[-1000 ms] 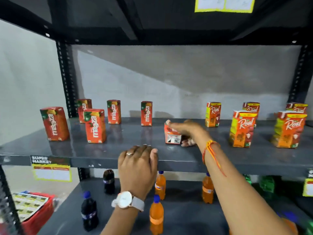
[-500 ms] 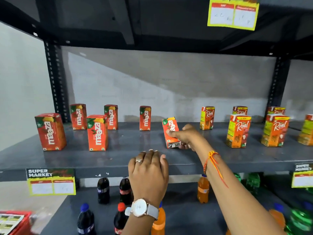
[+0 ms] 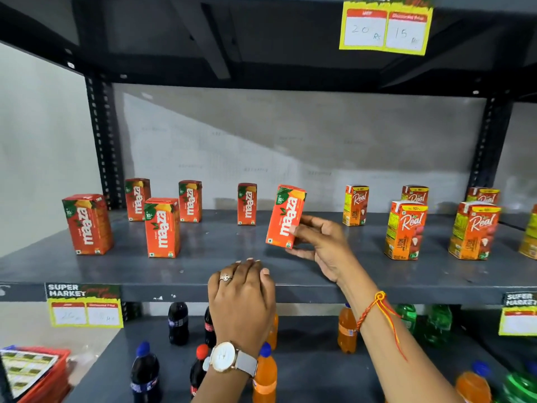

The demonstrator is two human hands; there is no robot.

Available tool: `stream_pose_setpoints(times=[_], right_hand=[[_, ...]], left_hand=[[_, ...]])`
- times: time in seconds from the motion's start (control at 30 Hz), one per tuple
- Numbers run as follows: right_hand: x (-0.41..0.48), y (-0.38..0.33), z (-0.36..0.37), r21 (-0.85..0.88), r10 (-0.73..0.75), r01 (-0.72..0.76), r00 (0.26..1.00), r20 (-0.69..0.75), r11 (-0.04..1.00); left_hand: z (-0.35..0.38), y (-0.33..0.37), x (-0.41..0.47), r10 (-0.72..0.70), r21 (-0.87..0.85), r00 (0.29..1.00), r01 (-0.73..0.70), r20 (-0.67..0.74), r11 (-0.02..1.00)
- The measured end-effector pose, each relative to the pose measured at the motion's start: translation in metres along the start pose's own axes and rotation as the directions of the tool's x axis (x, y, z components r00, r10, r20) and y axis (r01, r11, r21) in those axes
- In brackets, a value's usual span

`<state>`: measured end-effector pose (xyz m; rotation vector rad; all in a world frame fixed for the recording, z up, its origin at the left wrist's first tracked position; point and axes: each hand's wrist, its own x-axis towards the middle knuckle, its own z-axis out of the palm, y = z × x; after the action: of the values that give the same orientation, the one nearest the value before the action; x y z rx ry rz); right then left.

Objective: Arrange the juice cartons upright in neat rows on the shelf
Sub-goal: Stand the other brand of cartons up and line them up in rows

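Observation:
My right hand [image 3: 318,245] grips an orange Maaza carton [image 3: 285,216] by its right side; the carton is nearly upright, tilted slightly, just above the grey shelf [image 3: 203,274]. My left hand [image 3: 242,295] rests palm down on the shelf's front edge, fingers together, holding nothing. Several other Maaza cartons stand upright to the left, such as the front one [image 3: 161,227] and the back one [image 3: 246,203]. Yellow-orange Real cartons [image 3: 405,229] stand upright to the right.
Soft drink bottles [image 3: 346,330] stand on the lower shelf. Price tags [image 3: 84,306] hang on the shelf edge and one [image 3: 385,24] on the shelf above. A red basket [image 3: 43,373] sits at lower left. Black uprights [image 3: 104,146] frame the bay.
My right hand has raised the Maaza carton from lying on its side to nearly upright and lifted it a little. My left hand has stayed on the shelf edge.

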<state>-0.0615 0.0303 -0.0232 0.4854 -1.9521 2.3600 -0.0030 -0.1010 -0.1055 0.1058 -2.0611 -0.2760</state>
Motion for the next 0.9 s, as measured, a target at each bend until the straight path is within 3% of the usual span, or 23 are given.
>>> stream_pose_setpoints(times=[0.2, 0.57, 0.7, 0.9], right_hand=[[0.002, 0.002, -0.001, 0.008, 0.003, -0.003, 1.0, 0.025, 1.0], [0.009, 0.003, 0.028, -0.147, -0.012, 0.027, 0.995, 0.1, 0.989], [0.018, 0.005, 0.063, -0.192, 0.026, 0.006, 0.986, 0.165, 0.981], [0.029, 0.013, 0.086, -0.24, 0.074, -0.042, 0.99, 0.123, 0.97]], left_hand=[[-0.002, 0.002, 0.0, 0.0, 0.014, 1.0, 0.0, -0.018, 1.0], [-0.016, -0.007, 0.0, 0.098, 0.006, 0.99, -0.099, 0.105, 0.995], [-0.023, -0.026, -0.003, 0.099, 0.0, 0.993, -0.099, 0.068, 0.995], [-0.018, -0.054, -0.009, 0.114, -0.024, 0.993, -0.114, 0.002, 0.993]])
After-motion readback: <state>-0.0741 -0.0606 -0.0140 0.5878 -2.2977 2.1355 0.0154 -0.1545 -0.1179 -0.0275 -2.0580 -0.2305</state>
